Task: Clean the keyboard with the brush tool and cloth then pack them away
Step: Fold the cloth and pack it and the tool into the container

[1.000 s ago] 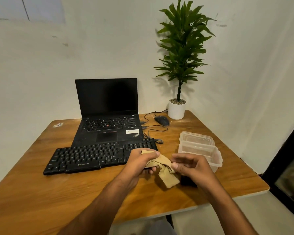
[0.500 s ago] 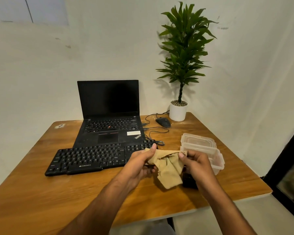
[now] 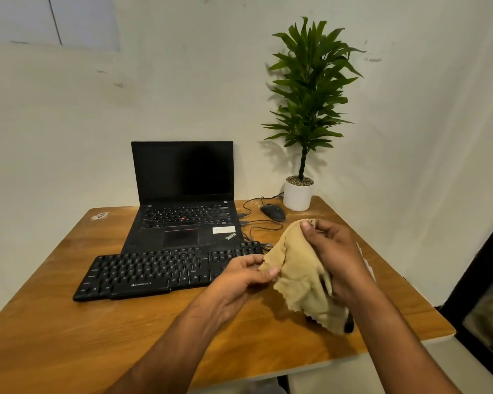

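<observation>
A tan cloth [image 3: 302, 277] hangs spread between both hands above the table's right side. My left hand [image 3: 244, 275] pinches its lower left edge, just right of the black keyboard [image 3: 160, 273]. My right hand [image 3: 335, 258] pinches the cloth's top corner, held higher and farther back. A small dark object [image 3: 349, 325], perhaps the brush tool, peeks out under the cloth's bottom edge; I cannot tell what it is. The clear plastic container [image 3: 366, 264] is almost wholly hidden behind my right hand.
An open black laptop [image 3: 182, 194] stands behind the keyboard on the wooden table [image 3: 69, 336]. A mouse [image 3: 273, 212] with cables and a potted plant [image 3: 298, 191] sit at the back right. The table's right edge lies close to my right forearm.
My right hand has lifted its corner of the cloth up and back, my left hand has shifted down-left, and the bunched cloth has opened out between them.
</observation>
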